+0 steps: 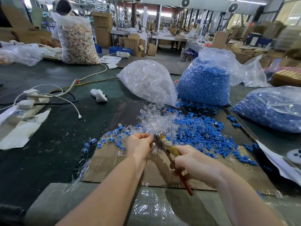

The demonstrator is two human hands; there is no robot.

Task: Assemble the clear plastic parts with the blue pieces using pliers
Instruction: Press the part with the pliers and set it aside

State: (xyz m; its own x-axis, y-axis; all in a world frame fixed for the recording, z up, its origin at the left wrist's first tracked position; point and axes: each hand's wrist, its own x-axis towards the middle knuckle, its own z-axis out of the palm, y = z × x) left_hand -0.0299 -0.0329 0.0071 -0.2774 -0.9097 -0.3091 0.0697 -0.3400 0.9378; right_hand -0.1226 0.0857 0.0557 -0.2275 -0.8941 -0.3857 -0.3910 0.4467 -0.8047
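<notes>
Blue pieces (203, 129) lie heaped on a flattened sheet of cardboard (114, 167), mixed on their left with a loose pile of clear plastic parts (151, 121); a scatter of joined blue-and-clear units (104, 141) spreads toward the cardboard's left edge. Above the sheet, the left hand (140, 145) pinches a small part with its fingertips against the metal head of the pliers (167, 147), though the part itself is too small to make out. The right hand (195, 165) is curled round the pliers' worn yellow and red handles; whether the jaws are pressed together cannot be told. Behind the heaps stand a tied bag of clear parts (146, 80), an open bag of blue pieces (205, 82) and, at the right, a second bag of blue pieces (273, 108). A white power strip (24, 110) with plugged chargers sits at the left on the dark table (57, 144). No brand, label or writing is legible anywhere in view.
</notes>
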